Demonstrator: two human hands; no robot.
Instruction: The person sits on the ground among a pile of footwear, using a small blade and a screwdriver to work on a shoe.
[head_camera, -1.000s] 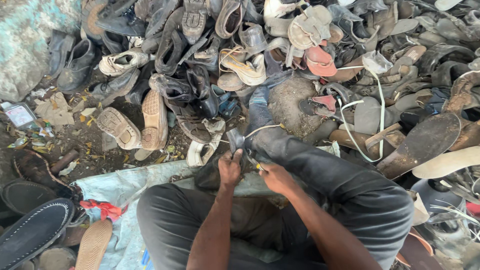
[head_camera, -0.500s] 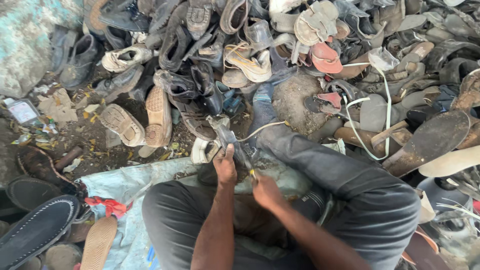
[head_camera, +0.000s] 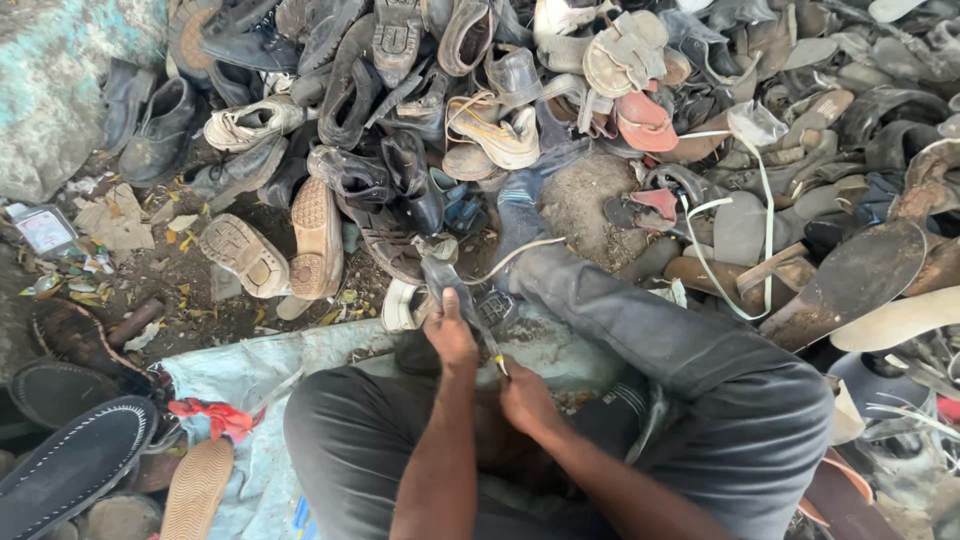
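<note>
I sit on the ground in dark grey trousers, my right leg stretched out toward a pile of worn shoes. My left hand (head_camera: 450, 335) grips a dark, worn shoe (head_camera: 443, 278) by its rear part, holding it out in front of my knees. My right hand (head_camera: 525, 398) is closed around a small thin tool with a yellow tip (head_camera: 497, 362), pressed against the shoe's lower edge. A pale strap (head_camera: 510, 258) trails from the shoe over my leg.
A big heap of old shoes, sandals and soles (head_camera: 520, 90) fills the ground ahead and to the right. Two tan soles (head_camera: 285, 245) lie at left. A light blue woven sack (head_camera: 260, 375) lies under me. Black soles (head_camera: 70, 465) and a red rag (head_camera: 210, 418) sit at lower left.
Both hands have stayed on the shoe and tool, shifting only slightly. The view has drifted a little, so the pile sits differently in the frame.
</note>
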